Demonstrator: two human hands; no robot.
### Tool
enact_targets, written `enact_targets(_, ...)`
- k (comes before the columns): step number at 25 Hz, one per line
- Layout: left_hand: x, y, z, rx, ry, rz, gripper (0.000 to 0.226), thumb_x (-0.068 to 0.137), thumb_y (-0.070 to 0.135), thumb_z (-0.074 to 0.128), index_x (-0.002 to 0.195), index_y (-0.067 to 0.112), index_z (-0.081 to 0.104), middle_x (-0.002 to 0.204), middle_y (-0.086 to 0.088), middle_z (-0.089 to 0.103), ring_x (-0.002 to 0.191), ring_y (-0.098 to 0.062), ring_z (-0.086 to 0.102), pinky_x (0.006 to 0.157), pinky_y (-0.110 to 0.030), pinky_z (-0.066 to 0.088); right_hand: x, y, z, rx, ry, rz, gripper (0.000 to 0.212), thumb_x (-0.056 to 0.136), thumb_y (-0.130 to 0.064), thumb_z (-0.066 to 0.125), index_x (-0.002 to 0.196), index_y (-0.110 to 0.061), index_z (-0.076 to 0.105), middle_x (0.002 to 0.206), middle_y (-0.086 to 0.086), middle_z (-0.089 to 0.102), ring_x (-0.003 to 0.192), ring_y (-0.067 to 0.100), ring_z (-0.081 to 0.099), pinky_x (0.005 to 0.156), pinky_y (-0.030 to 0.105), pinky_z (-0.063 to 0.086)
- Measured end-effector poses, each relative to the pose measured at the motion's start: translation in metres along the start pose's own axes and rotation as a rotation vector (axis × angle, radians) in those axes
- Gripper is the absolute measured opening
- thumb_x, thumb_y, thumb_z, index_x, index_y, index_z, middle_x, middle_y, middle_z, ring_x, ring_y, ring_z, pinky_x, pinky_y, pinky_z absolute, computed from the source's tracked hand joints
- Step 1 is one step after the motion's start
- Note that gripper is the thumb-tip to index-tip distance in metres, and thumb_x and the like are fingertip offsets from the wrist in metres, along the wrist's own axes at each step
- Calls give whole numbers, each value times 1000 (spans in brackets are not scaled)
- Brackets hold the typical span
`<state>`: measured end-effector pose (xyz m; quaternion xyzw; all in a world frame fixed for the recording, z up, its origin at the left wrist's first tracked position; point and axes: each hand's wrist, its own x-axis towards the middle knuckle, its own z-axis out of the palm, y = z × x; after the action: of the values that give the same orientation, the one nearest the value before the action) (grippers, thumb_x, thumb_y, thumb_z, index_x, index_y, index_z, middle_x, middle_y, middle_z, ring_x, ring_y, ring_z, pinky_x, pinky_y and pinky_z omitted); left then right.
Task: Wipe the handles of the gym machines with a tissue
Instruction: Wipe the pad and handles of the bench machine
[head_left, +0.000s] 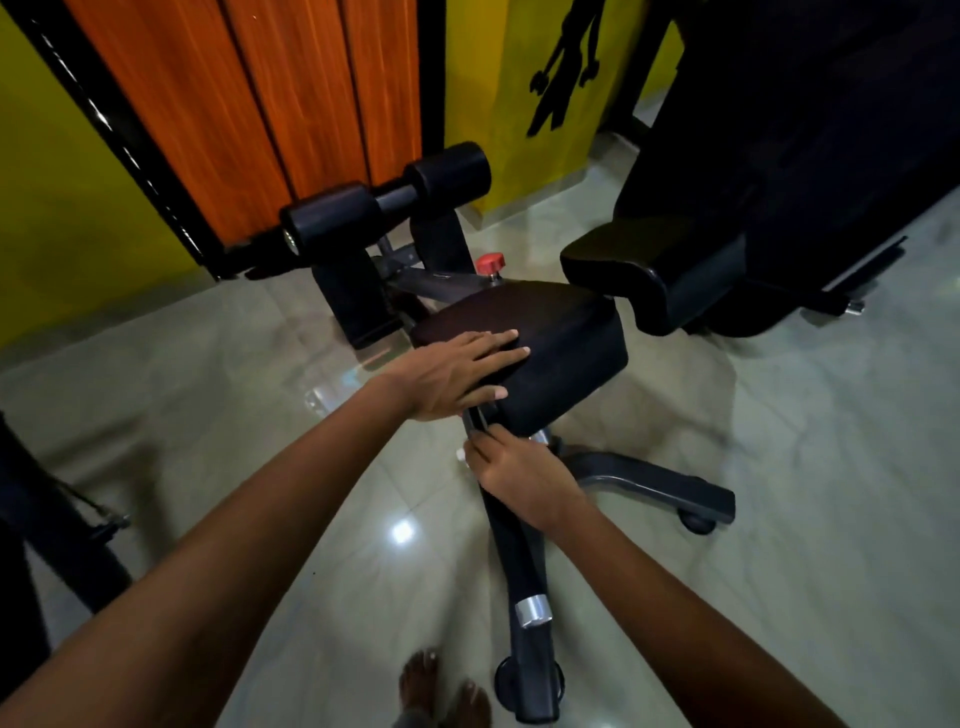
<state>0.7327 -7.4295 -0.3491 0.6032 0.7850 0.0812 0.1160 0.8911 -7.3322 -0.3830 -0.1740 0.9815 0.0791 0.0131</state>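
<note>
Presently, in the head view, the left hand (457, 371) is laid flat with fingers straight on the near edge of the black seat pad (535, 343) of a gym machine. The right hand (519, 480) is curled round the black handle bar (511, 551) just below the pad; a small white scrap, judged to be the tissue (461, 455), shows at its fingertips, though most of it is hidden. The bar runs down towards a chrome collar (532, 610) and a round foot on the tiled floor (260, 415). For a sound wipe, the tissue should be kept wrapped fully round the bar and drawn along its whole length, while the pad is steadied by the left hand.
</note>
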Motion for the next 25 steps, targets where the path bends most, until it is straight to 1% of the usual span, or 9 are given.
enact_targets(3,1,3,0,6,-12,-22,60,100,50,24,152,32,0,161,3,-1,146,-21,10,112,-33,25,18,6,4,-97,-11,-89,24,72,-10,72,96,-5,70,89,9,68,81,21,61,60,29,55)
enact_targets(6,0,3,-1,11,-23,-27,60,99,51,23,152,34,-1,161,4,-2,146,-20,9,112,-33,24,28,8,7,-134,-127,-81,24,83,-3,57,106,-2,63,99,13,65,88,24,61,64,33,54)
enact_targets(8,0,-1,-1,-3,-45,-18,60,99,52,23,151,36,-3,161,6,-5,147,-20,6,113,-34,22,31,8,13,-122,-196,-73,25,87,1,51,110,-1,60,104,15,62,91,26,61,62,35,52)
enact_targets(10,3,-9,-2,-39,-77,3,61,99,53,25,150,38,-4,160,8,-7,147,-18,3,110,-31,22,31,7,17,-97,-224,-42,21,83,-1,57,103,-4,64,100,13,64,88,24,62,58,33,52)
enact_targets(12,5,-16,-3,-59,-111,22,61,99,52,26,149,40,-5,160,9,-10,147,-17,-1,105,-25,17,29,8,22,-77,-224,-44,18,77,-4,66,94,-7,68,93,11,66,85,23,62,56,32,53)
enact_targets(16,6,-22,-1,-113,-135,56,60,99,50,28,150,40,-4,160,9,-10,147,-17,-5,107,-26,2,26,9,24,6,-171,-20,18,70,-3,72,87,-7,70,87,10,67,81,22,63,57,32,56)
enact_targets(20,3,-21,2,-132,-126,44,60,99,51,26,149,40,-5,160,9,-11,147,-17,-7,109,-28,1,17,5,28,94,-176,6,21,77,0,65,96,-6,66,98,10,64,92,25,59,71,38,56)
enact_targets(22,2,-18,2,-132,-127,32,60,99,51,25,149,40,-7,159,9,-13,147,-17,-8,110,-28,0,6,3,23,136,-140,12,21,75,0,66,95,-7,66,98,8,64,91,25,59,66,35,55)
enact_targets(25,0,-12,2,-107,-127,9,59,100,49,23,148,39,-9,159,8,-15,146,-18,-9,112,-31,2,-17,-6,14,187,-86,22,24,67,-5,75,90,-9,70,97,6,67,88,22,62,62,30,54)
